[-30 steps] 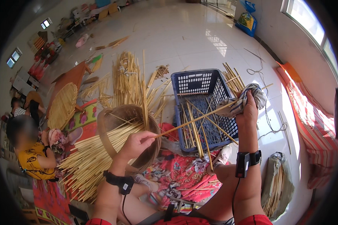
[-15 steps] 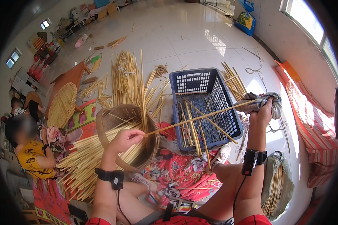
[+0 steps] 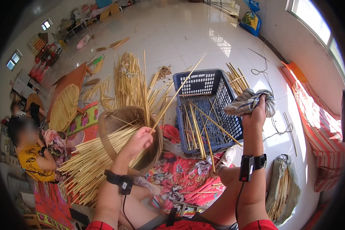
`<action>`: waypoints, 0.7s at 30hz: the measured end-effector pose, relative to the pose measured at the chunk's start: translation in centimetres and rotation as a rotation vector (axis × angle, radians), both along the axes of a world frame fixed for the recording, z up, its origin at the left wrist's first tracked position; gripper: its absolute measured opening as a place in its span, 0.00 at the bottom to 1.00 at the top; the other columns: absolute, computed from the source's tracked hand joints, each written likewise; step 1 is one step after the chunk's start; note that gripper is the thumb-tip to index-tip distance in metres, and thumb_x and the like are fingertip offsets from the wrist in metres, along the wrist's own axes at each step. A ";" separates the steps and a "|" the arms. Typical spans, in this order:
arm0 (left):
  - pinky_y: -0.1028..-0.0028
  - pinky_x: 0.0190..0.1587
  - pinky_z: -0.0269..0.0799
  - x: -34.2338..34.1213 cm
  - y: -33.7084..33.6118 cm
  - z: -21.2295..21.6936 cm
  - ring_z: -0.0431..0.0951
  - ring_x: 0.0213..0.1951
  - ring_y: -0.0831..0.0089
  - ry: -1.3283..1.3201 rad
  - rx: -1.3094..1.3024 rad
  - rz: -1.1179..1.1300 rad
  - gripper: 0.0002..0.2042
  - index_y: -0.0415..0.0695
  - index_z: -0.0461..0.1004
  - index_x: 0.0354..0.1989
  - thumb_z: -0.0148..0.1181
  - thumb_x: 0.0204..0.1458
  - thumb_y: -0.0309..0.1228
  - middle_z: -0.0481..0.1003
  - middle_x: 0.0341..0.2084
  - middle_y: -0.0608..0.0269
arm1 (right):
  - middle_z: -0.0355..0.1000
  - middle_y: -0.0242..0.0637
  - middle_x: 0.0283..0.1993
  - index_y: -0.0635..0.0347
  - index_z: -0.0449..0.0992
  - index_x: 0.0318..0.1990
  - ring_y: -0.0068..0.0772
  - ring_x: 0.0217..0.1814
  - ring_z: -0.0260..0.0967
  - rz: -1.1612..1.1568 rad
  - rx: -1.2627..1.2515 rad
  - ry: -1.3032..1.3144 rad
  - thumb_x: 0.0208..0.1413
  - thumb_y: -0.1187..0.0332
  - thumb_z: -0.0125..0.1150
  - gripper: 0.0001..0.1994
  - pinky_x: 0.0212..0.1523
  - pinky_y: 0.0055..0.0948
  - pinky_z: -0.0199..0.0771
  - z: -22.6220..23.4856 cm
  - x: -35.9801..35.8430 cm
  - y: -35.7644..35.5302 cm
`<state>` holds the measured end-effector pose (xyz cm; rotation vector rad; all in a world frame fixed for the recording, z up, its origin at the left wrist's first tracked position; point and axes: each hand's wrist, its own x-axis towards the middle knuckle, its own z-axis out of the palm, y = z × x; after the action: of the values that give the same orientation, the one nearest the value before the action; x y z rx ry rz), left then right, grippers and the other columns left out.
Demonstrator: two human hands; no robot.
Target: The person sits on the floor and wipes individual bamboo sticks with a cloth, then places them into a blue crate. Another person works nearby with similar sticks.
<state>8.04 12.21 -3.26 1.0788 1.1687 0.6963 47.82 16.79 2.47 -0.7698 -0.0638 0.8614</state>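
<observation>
My left hand (image 3: 138, 140) pinches the lower end of a long straw-coloured stalk (image 3: 179, 89), which slants up and to the right over the rim of the blue plastic crate (image 3: 240, 124). A striped grey cloth (image 3: 239, 104) is bunched in my right hand (image 3: 255, 115), off to the right of the crate, and the stalk is clear of it. Below my left hand stands a round woven basket (image 3: 156, 140) with a broad handle, a thick sheaf of stalks (image 3: 92, 163) leaning out of it to the left. Several loose stalks (image 3: 197, 132) lie in the crate.
Upright bundled stalks (image 3: 127, 78) stand behind the basket. A patterned red cloth (image 3: 195, 180) covered with small bits lies between my legs. At right is a sack of stalks (image 3: 281, 191); a thin cord (image 3: 274, 126) trails on the floor. Two people sit at left, one in a yellow top (image 3: 34, 163).
The stalk's far end has come out of the cloth and swung up and left. My right hand has moved left with the cloth; my left hand has shifted slightly right.
</observation>
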 end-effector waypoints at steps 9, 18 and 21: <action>0.79 0.24 0.70 7.6 -3.9 -2.9 0.77 0.25 0.74 -0.042 -0.376 -0.267 0.10 0.37 0.63 0.45 0.48 0.57 0.27 0.78 0.31 0.53 | 0.73 0.43 0.47 0.61 0.66 0.53 0.42 0.47 0.73 0.099 0.038 0.019 0.64 0.57 0.50 0.18 0.48 0.43 0.76 -1.0 -0.5 0.6; 0.79 0.28 0.72 9.4 -5.3 -5.8 0.79 0.31 0.72 -0.104 -0.530 -0.221 0.09 0.39 0.63 0.43 0.51 0.59 0.30 0.77 0.32 0.54 | 0.72 0.41 0.48 0.60 0.67 0.53 0.40 0.47 0.73 0.144 0.034 0.035 0.64 0.57 0.49 0.17 0.49 0.42 0.75 -0.9 -1.3 0.3; 0.78 0.34 0.75 10.0 -5.4 -5.4 0.79 0.33 0.71 -0.149 -0.559 -0.216 0.09 0.39 0.63 0.43 0.51 0.60 0.31 0.77 0.32 0.55 | 0.72 0.41 0.48 0.61 0.67 0.52 0.40 0.47 0.73 0.147 0.053 0.035 0.64 0.58 0.49 0.17 0.49 0.42 0.75 -1.1 -1.1 0.4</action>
<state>18.07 6.83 -8.61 0.6530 1.0144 0.2479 46.72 17.21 1.34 -0.7068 -0.1128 1.0082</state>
